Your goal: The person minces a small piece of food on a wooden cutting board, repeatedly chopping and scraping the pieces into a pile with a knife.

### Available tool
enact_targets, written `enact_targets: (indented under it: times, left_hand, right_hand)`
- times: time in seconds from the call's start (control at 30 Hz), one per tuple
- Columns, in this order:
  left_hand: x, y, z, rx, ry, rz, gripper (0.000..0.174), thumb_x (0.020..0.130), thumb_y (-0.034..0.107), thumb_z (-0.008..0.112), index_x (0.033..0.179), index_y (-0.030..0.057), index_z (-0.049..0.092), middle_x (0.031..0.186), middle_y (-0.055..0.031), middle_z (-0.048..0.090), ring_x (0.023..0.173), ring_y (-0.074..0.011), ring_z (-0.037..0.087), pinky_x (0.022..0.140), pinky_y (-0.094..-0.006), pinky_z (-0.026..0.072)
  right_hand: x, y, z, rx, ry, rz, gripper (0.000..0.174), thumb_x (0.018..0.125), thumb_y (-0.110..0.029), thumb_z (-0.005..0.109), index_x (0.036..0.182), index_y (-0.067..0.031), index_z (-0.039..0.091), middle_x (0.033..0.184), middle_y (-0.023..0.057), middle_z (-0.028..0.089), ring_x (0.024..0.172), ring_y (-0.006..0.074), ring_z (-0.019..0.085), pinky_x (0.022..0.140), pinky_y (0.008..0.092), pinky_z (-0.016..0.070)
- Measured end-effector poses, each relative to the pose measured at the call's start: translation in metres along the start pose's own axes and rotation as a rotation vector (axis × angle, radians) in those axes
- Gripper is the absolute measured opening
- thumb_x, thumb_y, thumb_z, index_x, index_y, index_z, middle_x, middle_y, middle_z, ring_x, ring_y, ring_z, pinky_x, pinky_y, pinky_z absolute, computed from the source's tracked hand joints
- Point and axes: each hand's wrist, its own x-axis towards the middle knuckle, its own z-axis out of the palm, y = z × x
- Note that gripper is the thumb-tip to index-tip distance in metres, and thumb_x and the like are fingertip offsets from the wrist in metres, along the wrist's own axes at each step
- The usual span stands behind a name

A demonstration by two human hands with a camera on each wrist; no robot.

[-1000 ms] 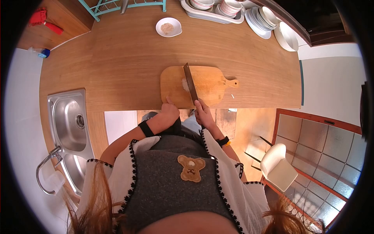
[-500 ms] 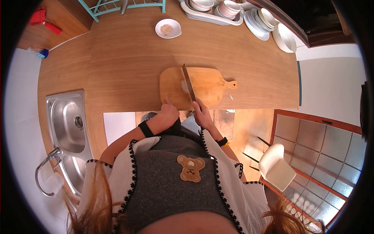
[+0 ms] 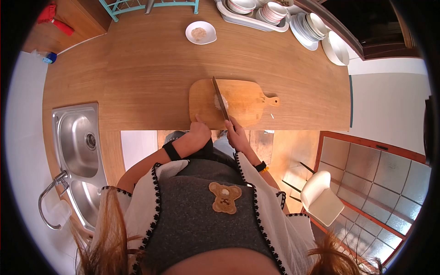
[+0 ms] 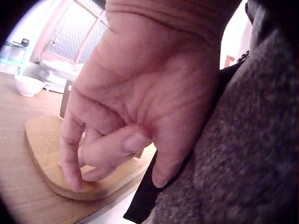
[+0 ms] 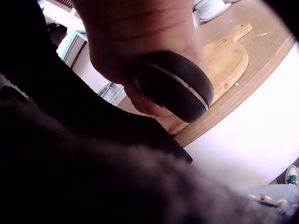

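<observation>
My right hand (image 3: 236, 136) grips the dark handle of a cleaver (image 3: 220, 98), whose blade stands nearly edge-on over the wooden cutting board (image 3: 247, 98). The round black butt of the handle (image 5: 175, 86) fills the middle of the right wrist view. Under and beside the blade lies a small whitish, finely cut heap (image 3: 223, 101), partly hidden by it. My left hand (image 3: 199, 134) is at the board's near left edge, one finger reaching onto the wood. In the left wrist view its fingers (image 4: 71, 172) are partly bent, with fingertips at the board's rim.
A white bowl (image 3: 200, 33) with pinkish minced stuff stands at the back. A dish tray (image 3: 254, 18) and stacked plates (image 3: 305, 32) line the back right. The sink (image 3: 78, 142) is at left. A small white sliver (image 3: 272, 116) lies by the board's handle.
The cleaver blade has shifted slightly left over the whitish heap, its tip swinging left. My left hand stays at the board's edge. The head view has shifted a little.
</observation>
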Motion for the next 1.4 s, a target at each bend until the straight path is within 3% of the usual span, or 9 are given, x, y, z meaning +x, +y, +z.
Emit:
enact_targets:
  times: [0.6, 0.7, 0.9, 0.97, 1.0, 1.1, 1.2, 1.27, 1.4]
  left_hand:
    - [0.000, -0.001, -0.006, 0.002, -0.038, 0.018, 0.041, 0.066, 0.015, 0.063, 0.099, -0.0084, 0.059, 0.107, -0.0444, 0.041, 0.080, -0.0297, 0.063, 0.057, -0.0342, 0.0516]
    - [-0.002, -0.003, -0.004, 0.073, -0.054, -0.034, 0.046, 0.068, 0.017, 0.061, 0.105, -0.0091, 0.055, 0.109, -0.0402, 0.044, 0.079, -0.0293, 0.063, 0.056, -0.0341, 0.0510]
    - [-0.009, -0.015, -0.027, -0.287, 0.387, -0.176, 0.063, 0.070, 0.014, 0.055, 0.126, -0.0051, 0.033, 0.077, -0.0176, 0.061, 0.066, -0.0279, 0.062, 0.051, -0.0384, 0.0471]
    - [-0.004, -0.016, -0.025, -0.385, 0.572, -0.118, 0.069, 0.073, 0.012, 0.053, 0.132, -0.0031, 0.021, 0.063, -0.0164, 0.057, 0.053, -0.0334, 0.056, 0.047, -0.0425, 0.0444]
    - [-0.005, -0.015, -0.025, -0.386, 0.572, -0.118, 0.069, 0.073, 0.012, 0.053, 0.132, -0.0031, 0.021, 0.063, -0.0164, 0.057, 0.053, -0.0334, 0.056, 0.047, -0.0425, 0.0444]
    - [-0.007, -0.013, -0.021, -0.382, 0.518, -0.101, 0.074, 0.072, 0.011, 0.052, 0.135, -0.0008, 0.015, 0.063, -0.0153, 0.057, 0.053, -0.0332, 0.056, 0.046, -0.0419, 0.0446]
    - [-0.007, -0.016, -0.001, -0.322, 0.514, -0.100, 0.062, 0.070, 0.011, 0.053, 0.127, -0.0014, 0.032, 0.070, -0.0163, 0.058, 0.055, -0.0326, 0.057, 0.047, -0.0415, 0.0453]
    - [-0.007, -0.020, 0.012, -0.255, 0.422, -0.059, 0.043, 0.065, 0.009, 0.056, 0.105, -0.0041, 0.050, 0.076, -0.0164, 0.058, 0.064, -0.0297, 0.060, 0.049, -0.0396, 0.0464]
    - [-0.014, -0.021, 0.013, -0.258, 0.483, -0.028, 0.028, 0.063, 0.009, 0.057, 0.089, -0.0019, 0.055, 0.085, -0.0171, 0.057, 0.065, -0.0286, 0.060, 0.050, -0.0384, 0.0473]
  right_hand:
    - [-0.004, -0.005, 0.003, 0.009, -0.011, 0.025, 0.039, 0.092, -0.029, 0.042, 0.125, -0.0087, 0.040, 0.043, -0.0071, 0.028, 0.031, 0.0036, 0.026, 0.030, 0.0199, 0.0206]
    - [-0.013, -0.025, 0.002, 0.134, -0.072, 0.087, 0.034, 0.092, -0.034, 0.042, 0.113, -0.0075, 0.045, 0.041, -0.0053, 0.027, 0.030, 0.0049, 0.026, 0.029, 0.0207, 0.0205]
    - [-0.021, -0.040, -0.019, 0.541, -0.141, 0.365, 0.037, 0.089, -0.047, 0.038, 0.083, -0.0111, 0.043, 0.042, -0.0031, 0.029, 0.030, 0.0078, 0.024, 0.030, 0.0217, 0.0209]
    - [-0.020, -0.040, -0.025, 0.508, -0.267, 0.414, 0.061, 0.086, -0.059, 0.030, 0.042, -0.0172, 0.022, 0.036, -0.0032, 0.022, 0.029, 0.0096, 0.023, 0.030, 0.0208, 0.0181]
    - [-0.020, -0.036, -0.029, 0.696, -0.328, 0.452, 0.034, 0.090, -0.046, 0.037, 0.080, -0.0130, 0.037, 0.042, -0.0030, 0.030, 0.031, 0.0077, 0.026, 0.031, 0.0207, 0.0231]
    - [-0.025, -0.032, -0.025, 0.611, -0.151, 0.343, 0.031, 0.091, -0.040, 0.039, 0.087, -0.0100, 0.043, 0.043, -0.0027, 0.031, 0.031, 0.0074, 0.028, 0.031, 0.0208, 0.0250]
    - [-0.026, -0.030, -0.011, 0.289, 0.049, 0.158, 0.023, 0.091, -0.030, 0.040, 0.101, -0.0101, 0.047, 0.044, -0.0026, 0.031, 0.033, 0.0079, 0.029, 0.032, 0.0201, 0.0263]
    - [-0.026, -0.023, -0.010, 0.225, 0.069, 0.120, 0.025, 0.090, -0.026, 0.041, 0.109, -0.0099, 0.046, 0.045, -0.0012, 0.035, 0.035, 0.0090, 0.033, 0.033, 0.0215, 0.0280]
    - [-0.023, -0.007, -0.008, -0.165, 0.252, -0.025, 0.034, 0.086, -0.017, 0.043, 0.118, -0.0070, 0.046, 0.049, 0.0071, 0.045, 0.042, 0.0144, 0.045, 0.040, 0.0294, 0.0356]
